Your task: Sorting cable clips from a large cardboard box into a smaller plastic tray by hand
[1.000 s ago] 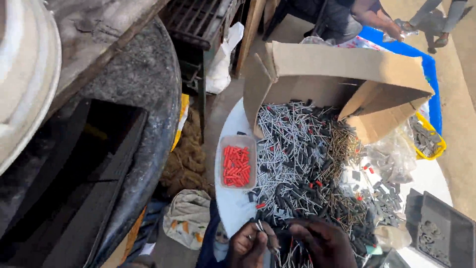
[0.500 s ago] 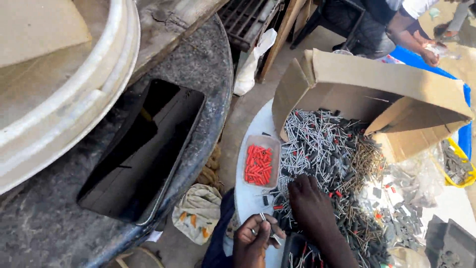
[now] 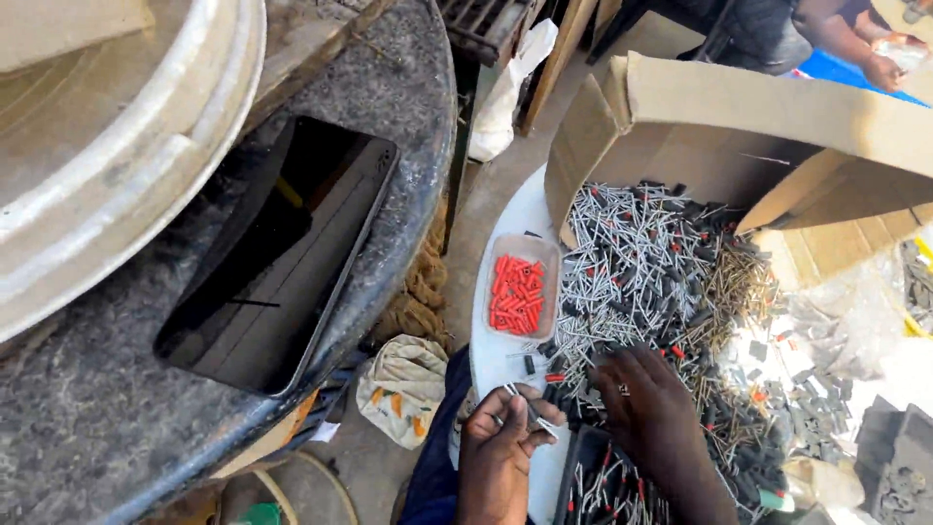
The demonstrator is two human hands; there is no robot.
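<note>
My left hand is closed around a small bunch of thin silver nails, held just off the near edge of the white table. My right hand lies palm down with fingers spread on the big pile of silver, black and brass nails and screws. A clear plastic tub of red wall plugs sits to the left of the pile. Below my hands, a dark tray holds sorted nails and red-tipped pieces.
An open cardboard box lies on its side behind the pile. At left a dark round stone-like surface carries a black rectangular tray and a pale rim. A cloth bag lies on the floor. Another person's arm shows at top right.
The view swung right and downward, bringing the black tray and pale rim into sight. My right hand moved from beside the left hand up onto the pile; the left still holds nails.
</note>
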